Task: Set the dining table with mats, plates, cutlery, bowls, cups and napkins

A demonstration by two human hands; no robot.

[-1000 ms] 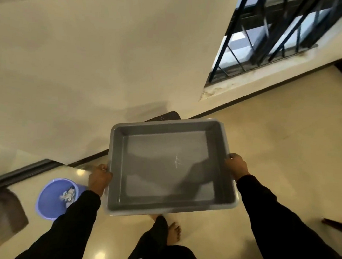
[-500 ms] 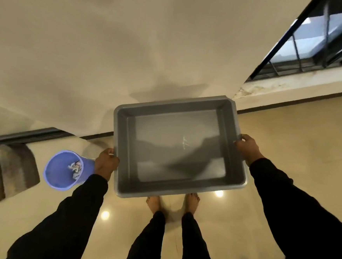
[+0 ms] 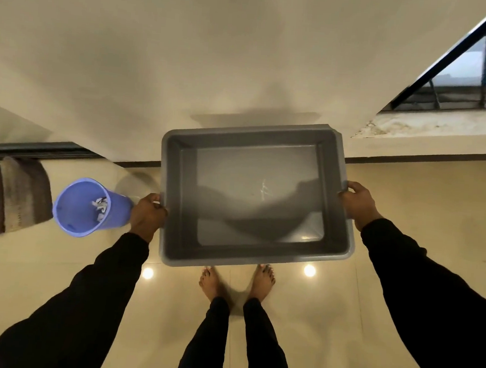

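I hold an empty grey plastic tub (image 3: 174, 207) level in front of me, above the floor and close to a cream wall. My left hand (image 3: 147, 216) grips its left rim and my right hand (image 3: 357, 202) grips its right rim. Nothing lies inside the tub. No mats, plates, cutlery, bowls, cups or napkins are in view, and neither is a dining table.
A blue plastic bin (image 3: 85, 207) with crumpled paper inside stands on the glossy tiled floor just left of my left hand. A striped brown mat (image 3: 8, 196) lies at the far left. A barred window (image 3: 468, 70) is up right. My bare feet (image 3: 238, 281) stand below the tub.
The view has swung left, so the window slid toward the right edge and the blue bin came closer to centre. My feet now stand side by side. Both hands keep their grip on the tub.
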